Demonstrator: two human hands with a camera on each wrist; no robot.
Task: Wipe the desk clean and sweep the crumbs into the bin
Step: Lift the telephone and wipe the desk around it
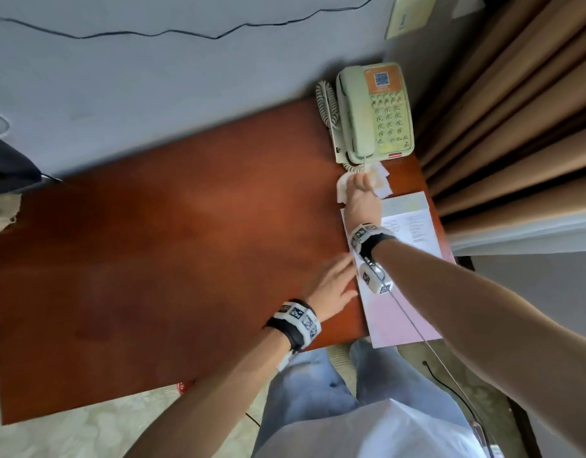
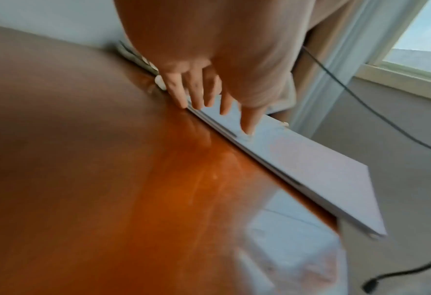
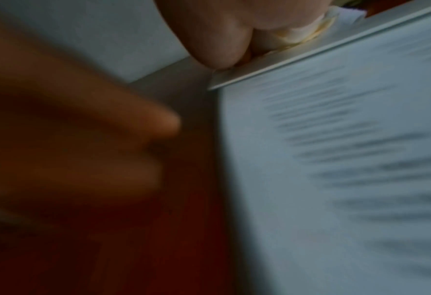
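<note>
The reddish-brown desk [image 1: 186,242] fills the head view. My right hand [image 1: 362,186] reaches to its far right corner and holds a crumpled white tissue [image 1: 344,190] down on the wood, just in front of the phone. The right wrist view shows that hand [image 3: 222,30] bunching the tissue [image 3: 303,32] at the top edge of the papers [image 3: 348,159]. My left hand [image 1: 331,282] lies with straight fingers [image 2: 179,93] on the desk [image 2: 108,159], the tips touching the left edge of the paper stack [image 2: 323,169]. No crumbs can be made out.
A beige phone [image 1: 374,114] with a coiled cord stands in the far right corner. The stack of papers [image 1: 404,312] overhangs the front edge. Brown curtains [image 1: 516,110] hang to the right. A dark object [image 1: 7,160] sits at the desk's left end. White plastic [image 1: 384,431] lies below the front edge.
</note>
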